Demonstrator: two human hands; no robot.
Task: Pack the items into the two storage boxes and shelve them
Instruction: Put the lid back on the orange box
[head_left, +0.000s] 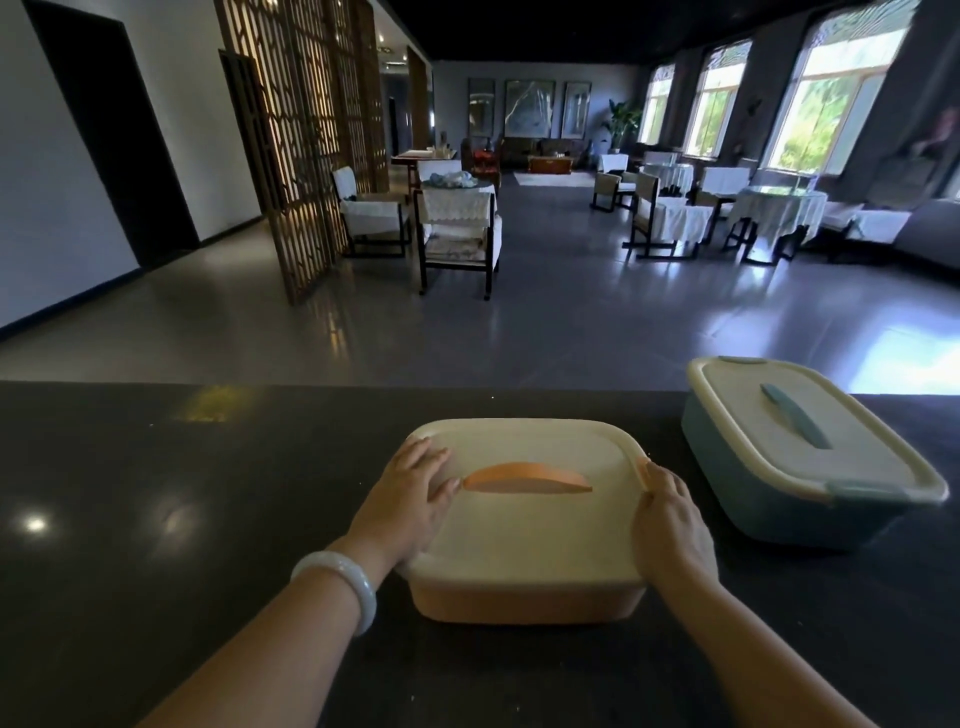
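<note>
Step in hand, as judged: the lid is being seated on the orange box (524, 597), lower centre of the frame, on the dark bench (156, 493). The cream lid (530, 530) with its orange handle (524, 478) is seen lying flat over the box; whether the latches are fully closed cannot be told.

The blue box (779, 499) is set at the right of the frame, lid on, just beside the orange one but not touching it. A blue handle (795, 415) and a blue clip (852, 489) at its near corner are visible. No loose items are seen on the bench, so packing is judged done or nearly so.

Grip state:
- Left hand (410, 499): laid flat on the lid's left part, fingers fairly straight and spread, fingertips just by the handle's left end. Nothing is held. A pale bangle (343, 582) is worn on that wrist.
- Right hand (670, 525): set on the lid's right edge, fingers bent down over the rim. Whether a side clip is being pinched or only pressed is hidden.

Next move, as judged: both sides are to be checked for closure, then the box is to be lifted by the handle or by both sides. No shelf is seen in view, so a turn away from the bench is likely called for.
</note>
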